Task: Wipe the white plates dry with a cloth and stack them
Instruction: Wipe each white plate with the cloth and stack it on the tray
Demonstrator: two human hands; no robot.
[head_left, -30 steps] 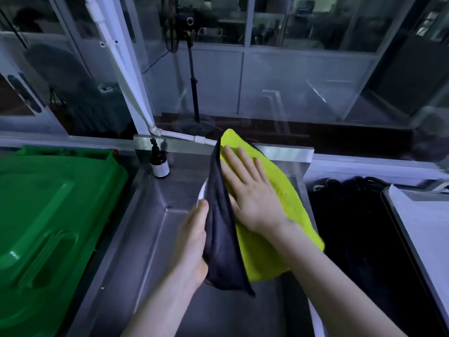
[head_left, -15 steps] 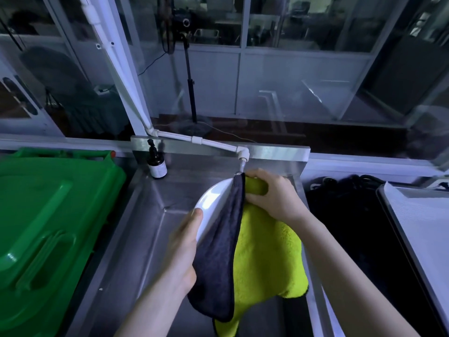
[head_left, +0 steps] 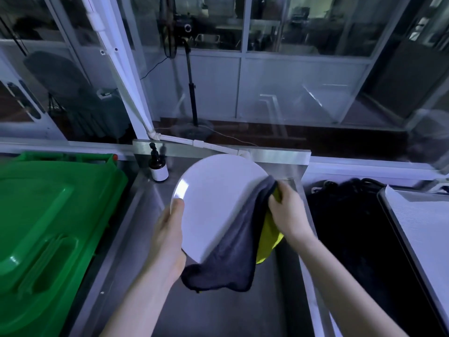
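Glass partitions fill the background, and a steel counter (head_left: 218, 312) runs from below them toward the viewer. At the far left lies one green plastic bin lid (head_left: 48, 227). Just right of it, at the back of the counter, stands one small dark pump bottle (head_left: 158, 166) with a white label.

One left hand (head_left: 170, 239) grips the lower left rim of the only plate (head_left: 213, 203) in view. The thumb presses on the side facing the viewer, and the other fingers are hidden behind the plate. The plate is held in the air above the middle of the counter, tilted. It is round, plain white and smooth, with one bright glint near the thumb.

One cloth (head_left: 233, 251), grey on one side and yellow on the other, covers the plate's right and lower edge and hangs below it. One right hand (head_left: 289, 212) curls its fingers around a bunch of this cloth at the plate's right rim.

Further right lies a black heap (head_left: 352, 239), too dark to identify. One pale tray (head_left: 418, 227) sits at the far right.
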